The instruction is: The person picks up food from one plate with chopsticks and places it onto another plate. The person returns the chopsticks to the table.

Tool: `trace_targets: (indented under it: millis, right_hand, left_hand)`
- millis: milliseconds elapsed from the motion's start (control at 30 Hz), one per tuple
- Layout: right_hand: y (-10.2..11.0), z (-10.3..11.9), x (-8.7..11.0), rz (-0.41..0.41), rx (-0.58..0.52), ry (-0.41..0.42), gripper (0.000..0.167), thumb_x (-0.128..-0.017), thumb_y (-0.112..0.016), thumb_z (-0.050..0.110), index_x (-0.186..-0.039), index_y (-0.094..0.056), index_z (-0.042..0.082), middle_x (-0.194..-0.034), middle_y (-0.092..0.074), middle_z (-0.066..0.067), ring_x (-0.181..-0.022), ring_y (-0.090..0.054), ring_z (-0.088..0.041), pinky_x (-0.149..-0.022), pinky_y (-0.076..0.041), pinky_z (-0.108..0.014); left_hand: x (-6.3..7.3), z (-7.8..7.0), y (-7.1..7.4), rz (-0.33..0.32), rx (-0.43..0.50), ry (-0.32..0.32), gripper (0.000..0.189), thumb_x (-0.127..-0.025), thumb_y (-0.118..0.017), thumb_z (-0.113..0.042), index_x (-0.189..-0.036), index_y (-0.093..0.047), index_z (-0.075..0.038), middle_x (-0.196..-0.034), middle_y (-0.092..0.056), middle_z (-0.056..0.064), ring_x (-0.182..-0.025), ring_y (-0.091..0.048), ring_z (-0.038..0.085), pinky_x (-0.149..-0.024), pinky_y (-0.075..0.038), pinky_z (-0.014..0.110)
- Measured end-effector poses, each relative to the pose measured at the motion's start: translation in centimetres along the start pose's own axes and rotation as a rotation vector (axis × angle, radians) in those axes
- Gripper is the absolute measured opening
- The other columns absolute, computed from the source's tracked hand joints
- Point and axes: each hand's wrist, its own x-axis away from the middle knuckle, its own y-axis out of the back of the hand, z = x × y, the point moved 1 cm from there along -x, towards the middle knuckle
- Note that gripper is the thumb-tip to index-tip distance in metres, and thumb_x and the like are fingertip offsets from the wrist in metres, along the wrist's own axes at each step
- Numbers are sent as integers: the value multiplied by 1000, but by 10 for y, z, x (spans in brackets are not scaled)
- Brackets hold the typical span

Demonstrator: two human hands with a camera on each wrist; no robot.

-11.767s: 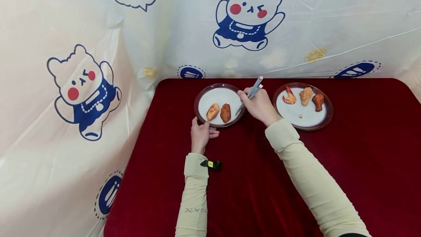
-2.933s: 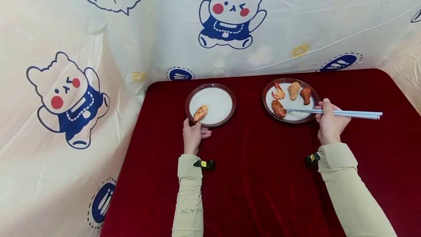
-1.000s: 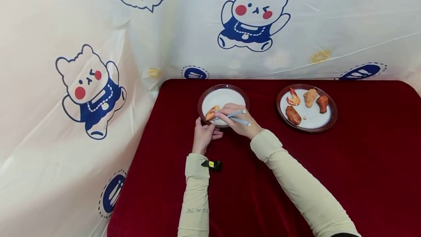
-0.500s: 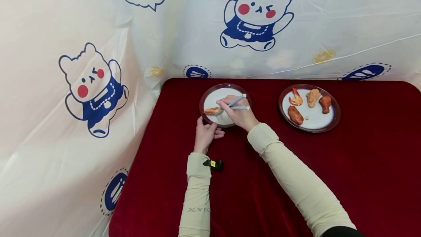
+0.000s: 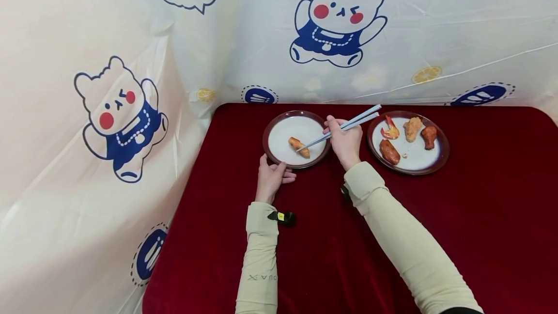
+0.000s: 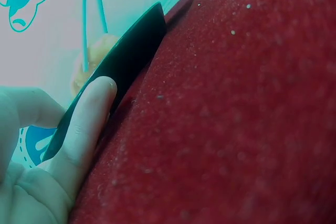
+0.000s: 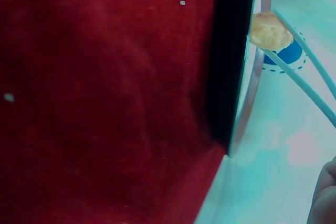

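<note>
My right hand (image 5: 346,143) holds a pair of light blue chopsticks (image 5: 355,121). Their tips lie against a golden-brown fried food piece (image 5: 296,145) over the left plate; whether it is lifted I cannot tell. In the right wrist view the chopsticks (image 7: 304,82) pass on both sides of the fried piece (image 7: 270,31). That white plate (image 5: 279,132) has a dark red rim. At its near left edge my left hand (image 5: 269,179) grips the rim. The left wrist view shows fingers (image 6: 86,114) of that hand against the dark rim (image 6: 134,48).
On the right stands a matching plate (image 5: 418,164) bearing a shrimp tail (image 5: 391,129), a breaded piece (image 5: 411,130), a drumstick (image 5: 429,137), a brown wing-like piece (image 5: 389,152) and a crumb. A red cloth (image 5: 322,256) covers the table; printed curtains (image 5: 244,23) hang behind and left.
Earlier, the brown piece went from the left plate to the right one. Since then my right hand returned; the golden piece has shifted right on the left plate. My left hand stayed.
</note>
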Motion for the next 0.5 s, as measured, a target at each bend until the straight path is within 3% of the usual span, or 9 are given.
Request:
trace_targets:
  millis: [133,267,500]
  right_hand:
    - [4,-5,0,10,-43,-25,38,-91,-67,34,-97,-75,-3,-64,-68,4,-53,-59,-4,-47,-49,-16]
    - [4,-9,0,-6,-72,-31,38,-91,-67,33,-98,-75,-4,-66,-69,1,-51,-57,-4,-46,-48,-16]
    - [8,-18,-2,-129,-298,-216,25,-91,-67,24,-88,-72,0,-73,-71,-11,-48,-55,-7,-39,-42,-13]
  left_hand:
    - [0,0,0,-8,-15,10,82,-94,-53,-6,-156,0,-13,-90,-68,20,-64,-72,21,-66,-64,36]
    - [0,0,-1,-11,-17,13,82,-94,-53,-6,-156,0,-12,-91,-68,21,-64,-72,21,-67,-64,36]
    - [0,-1,0,-13,-9,11,83,-93,-53,-6,-156,1,-11,-85,-68,16,-61,-71,20,-65,-64,36]
